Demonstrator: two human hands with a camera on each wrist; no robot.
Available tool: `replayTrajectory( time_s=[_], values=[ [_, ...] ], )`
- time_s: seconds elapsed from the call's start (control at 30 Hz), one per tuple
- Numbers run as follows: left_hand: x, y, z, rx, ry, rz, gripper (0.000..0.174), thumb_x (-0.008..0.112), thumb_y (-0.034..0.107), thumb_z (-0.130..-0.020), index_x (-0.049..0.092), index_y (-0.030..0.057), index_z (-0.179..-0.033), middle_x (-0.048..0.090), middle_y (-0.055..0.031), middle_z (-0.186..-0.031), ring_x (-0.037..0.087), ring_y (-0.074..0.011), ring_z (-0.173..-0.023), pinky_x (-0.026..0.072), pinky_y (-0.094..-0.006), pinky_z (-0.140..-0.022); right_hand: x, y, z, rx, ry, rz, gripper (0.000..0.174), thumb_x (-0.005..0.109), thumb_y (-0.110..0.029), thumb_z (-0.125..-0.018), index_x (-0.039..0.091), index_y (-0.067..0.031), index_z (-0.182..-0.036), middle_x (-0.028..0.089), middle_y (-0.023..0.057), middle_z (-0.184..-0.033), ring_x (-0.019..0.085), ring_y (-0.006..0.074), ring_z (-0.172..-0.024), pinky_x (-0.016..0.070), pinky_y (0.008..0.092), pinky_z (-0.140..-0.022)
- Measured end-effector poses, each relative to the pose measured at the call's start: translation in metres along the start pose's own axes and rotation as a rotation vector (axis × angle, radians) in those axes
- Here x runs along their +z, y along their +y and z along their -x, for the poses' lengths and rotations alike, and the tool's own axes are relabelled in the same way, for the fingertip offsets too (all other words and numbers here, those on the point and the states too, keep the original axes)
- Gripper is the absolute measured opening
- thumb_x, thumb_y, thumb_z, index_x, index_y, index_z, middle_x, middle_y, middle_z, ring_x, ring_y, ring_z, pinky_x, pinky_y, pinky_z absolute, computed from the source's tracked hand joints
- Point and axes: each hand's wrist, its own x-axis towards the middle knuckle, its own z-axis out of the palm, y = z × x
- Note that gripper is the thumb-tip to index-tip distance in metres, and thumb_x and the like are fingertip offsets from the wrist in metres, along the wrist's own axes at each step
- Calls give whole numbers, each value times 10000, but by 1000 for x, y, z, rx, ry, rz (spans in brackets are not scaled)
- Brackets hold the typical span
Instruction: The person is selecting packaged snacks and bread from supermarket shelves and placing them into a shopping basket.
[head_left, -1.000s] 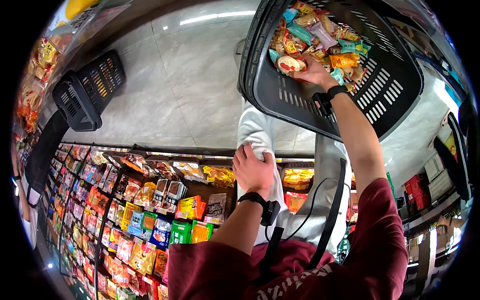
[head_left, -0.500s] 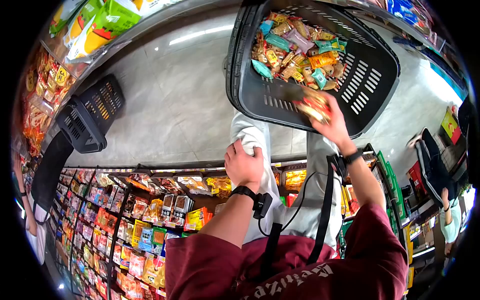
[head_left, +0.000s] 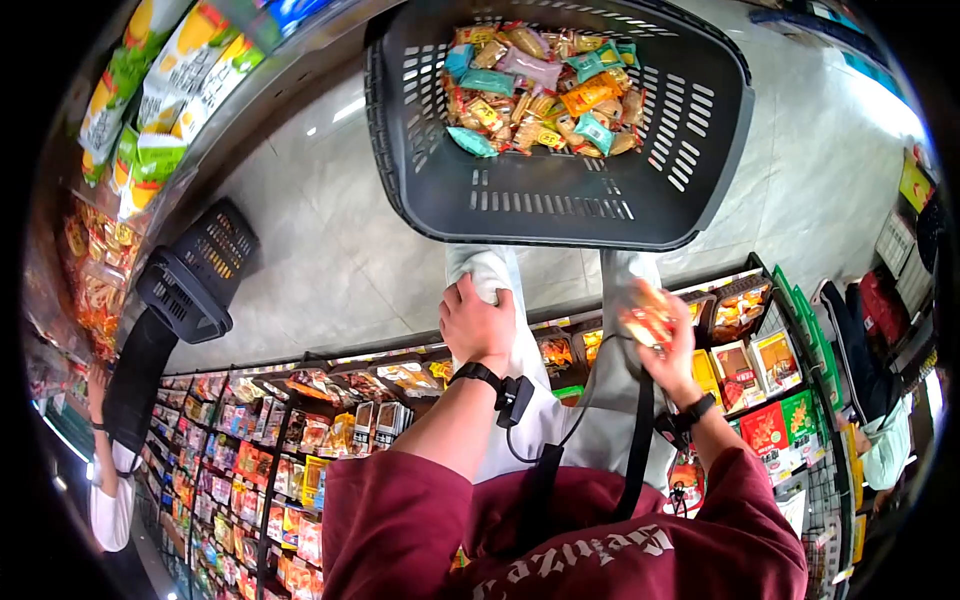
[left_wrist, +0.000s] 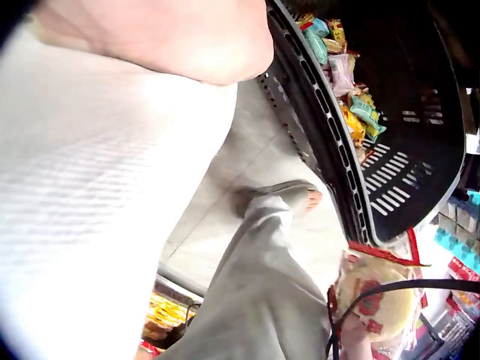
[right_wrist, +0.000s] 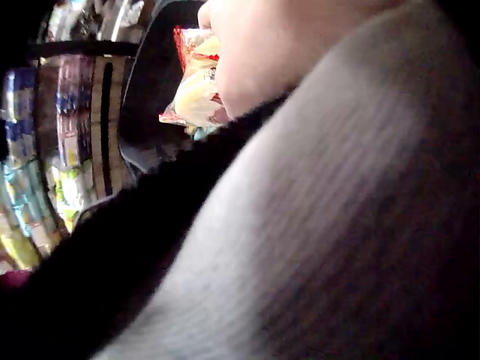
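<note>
My right hand [head_left: 680, 360], raised over the right thigh, holds a clear-wrapped pastry packet [head_left: 646, 318] with red edges, blurred in the head view. From the left wrist, the packet [left_wrist: 388, 300] shows a round, pale cake with red print. The right wrist view catches the packet [right_wrist: 198, 91] past the side of the hand. My left hand [head_left: 478, 320] rests on the left knee, holding nothing. In front of the knees stands a dark grey shopping basket [head_left: 440, 205]; individually wrapped snacks [head_left: 530, 70] in gold, teal, orange and pink lie heaped in its bottom.
Shelves of bagged snacks [head_left: 250, 450] run behind and beside the legs. A second dark basket [head_left: 190, 280] stands on the grey tiled floor at left, near another person's arm [head_left: 105, 440]. Green and yellow bags [head_left: 190, 70] sit at upper left. A cable [left_wrist: 405, 285] crosses the left wrist view.
My right hand has come out of the basket with the pastry packet and drawn back over the right thigh. The left hand stays on the knee. The head view has shifted, placing the basket farther left.
</note>
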Motion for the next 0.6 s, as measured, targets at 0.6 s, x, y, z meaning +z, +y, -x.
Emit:
replayTrajectory(
  time_s=[0.6],
  values=[
    [41, -26, 6, 192, 92, -192, 460, 653, 298, -872, 615, 88, -1280, 612, -167, -1273, 589, -385, -1164, 489, -493, -995, -27, 17, -54, -334, -299, 170, 781, 819, -123, -663, 528, -66, -1385, 564, 149, -1373, 524, 388, -1296, 459, 469, -1106]
  ],
)
